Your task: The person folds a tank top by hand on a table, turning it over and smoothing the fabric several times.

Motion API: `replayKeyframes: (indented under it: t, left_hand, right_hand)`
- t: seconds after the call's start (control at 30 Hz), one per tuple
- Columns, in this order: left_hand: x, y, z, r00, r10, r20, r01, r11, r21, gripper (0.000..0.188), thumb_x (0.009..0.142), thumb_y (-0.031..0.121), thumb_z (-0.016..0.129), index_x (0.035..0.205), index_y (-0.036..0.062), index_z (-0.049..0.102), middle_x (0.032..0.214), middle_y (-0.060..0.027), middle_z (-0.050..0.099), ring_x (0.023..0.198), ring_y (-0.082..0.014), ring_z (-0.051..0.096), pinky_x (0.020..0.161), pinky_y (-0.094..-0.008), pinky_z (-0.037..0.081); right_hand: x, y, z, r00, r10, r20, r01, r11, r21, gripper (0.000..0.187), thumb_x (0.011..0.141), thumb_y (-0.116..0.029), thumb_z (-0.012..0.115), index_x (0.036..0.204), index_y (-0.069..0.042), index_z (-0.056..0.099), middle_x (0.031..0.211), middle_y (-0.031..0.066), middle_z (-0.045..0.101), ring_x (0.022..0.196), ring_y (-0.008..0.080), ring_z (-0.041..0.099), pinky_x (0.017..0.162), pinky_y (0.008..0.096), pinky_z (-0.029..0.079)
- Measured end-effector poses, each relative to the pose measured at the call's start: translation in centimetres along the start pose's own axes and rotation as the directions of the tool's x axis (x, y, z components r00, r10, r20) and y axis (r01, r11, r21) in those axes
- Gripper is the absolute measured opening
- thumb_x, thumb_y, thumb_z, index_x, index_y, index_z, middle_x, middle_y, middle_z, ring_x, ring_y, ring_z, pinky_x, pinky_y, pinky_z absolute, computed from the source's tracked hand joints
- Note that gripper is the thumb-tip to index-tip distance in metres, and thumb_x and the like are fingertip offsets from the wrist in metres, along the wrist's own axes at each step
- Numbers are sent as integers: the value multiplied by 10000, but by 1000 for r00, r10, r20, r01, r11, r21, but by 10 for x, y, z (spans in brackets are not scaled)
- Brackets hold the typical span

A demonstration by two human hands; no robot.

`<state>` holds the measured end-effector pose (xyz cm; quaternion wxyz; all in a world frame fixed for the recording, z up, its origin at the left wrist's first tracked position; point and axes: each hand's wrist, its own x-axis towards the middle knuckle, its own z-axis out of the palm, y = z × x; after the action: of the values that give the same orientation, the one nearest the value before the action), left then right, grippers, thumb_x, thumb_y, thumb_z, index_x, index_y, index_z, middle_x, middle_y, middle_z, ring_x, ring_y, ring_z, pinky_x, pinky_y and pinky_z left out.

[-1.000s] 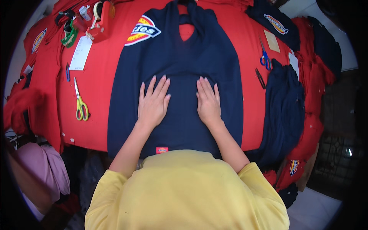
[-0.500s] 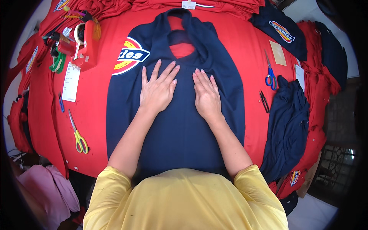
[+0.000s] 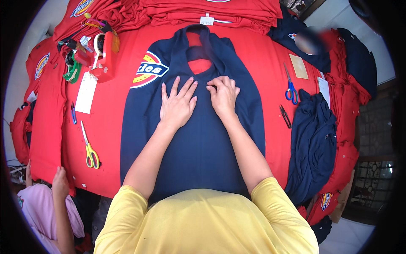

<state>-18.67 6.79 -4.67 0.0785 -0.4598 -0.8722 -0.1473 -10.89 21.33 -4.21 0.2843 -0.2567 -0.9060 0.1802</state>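
Note:
A navy blue garment (image 3: pixel 198 148) with a colourful oval print lies spread before me, its neck opening at the far end. My left hand (image 3: pixel 178 106) rests flat on its chest, just below the neck opening, with fingers spread. To the right of it, my right hand (image 3: pixel 224 96) is closed in a pinch on the garment's surface near the neckline. Whatever is between thumb and forefinger, cloth or something smaller, is too small to make out. Red cloth (image 3: pixel 105 131) lies under the garment.
At left lie yellow-handled scissors (image 3: pixel 92 155), a paper sheet (image 3: pixel 86 95) and a red tape dispenser (image 3: pixel 105 61). Blue-handled scissors (image 3: pixel 291 92), black snips (image 3: pixel 285 117) and a crumpled navy garment (image 3: pixel 313 144) lie at right. A co-worker's hand (image 3: pixel 60 182) holds red cloth at lower left.
My right hand has gone from lying flat to a curled pinch near the neckline. My left hand stays flat. A co-worker's hands have appeared at the red cloth's edge, lower left.

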Motion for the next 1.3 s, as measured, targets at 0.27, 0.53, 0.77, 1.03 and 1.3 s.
replayKeyframes:
  t: [0.27, 0.53, 0.77, 1.03, 1.3]
  left_hand:
    - [33, 12, 4, 984, -34, -176, -26, 945, -325, 370, 778, 156, 710, 1130, 67, 636, 1149, -56, 567, 1070, -281, 506, 922, -428, 399]
    - [40, 0, -3, 998, -3, -55, -23, 891, -454, 355, 741, 149, 756, 1052, 25, 638, 1004, -99, 583, 990, -285, 551, 890, -382, 458]
    - [37, 10, -43, 977, -151, 147, 210, 764, -609, 320, 725, 131, 781, 953, -31, 626, 977, -130, 591, 786, -250, 598, 759, -363, 482]
    - [7, 29, -94, 963, -236, 128, 241, 553, -798, 283, 745, 128, 757, 909, -49, 610, 827, -43, 533, 622, -94, 487, 614, -265, 422]
    - [-3, 37, -99, 978, -210, -11, 120, 601, -790, 302, 743, 90, 736, 961, -80, 614, 903, -78, 569, 673, -119, 555, 655, -275, 470]
  right_hand:
    - [22, 8, -24, 979, 165, 115, -202, 796, 571, 78, 861, -125, 610, 905, -67, 639, 894, 89, 652, 890, 265, 625, 790, 388, 454]
    - [-81, 157, -143, 895, 328, -304, -445, 714, -541, 293, 833, -129, 665, 1113, -68, 606, 1109, 135, 579, 1014, 340, 554, 865, 440, 438]
    - [-86, 180, -161, 917, 388, -89, -397, 880, -259, 216, 825, -18, 648, 1021, -9, 556, 1011, 182, 589, 909, 346, 594, 817, 399, 472]
    - [-59, 23, -129, 935, 186, 301, -353, 417, 838, 418, 878, -36, 467, 1292, -1, 512, 927, 64, 577, 715, 109, 562, 729, 237, 459]
    - [-49, -50, -103, 994, -41, 98, -8, 892, 451, 246, 860, -109, 669, 1056, 23, 598, 877, 131, 619, 707, 237, 610, 662, 345, 488]
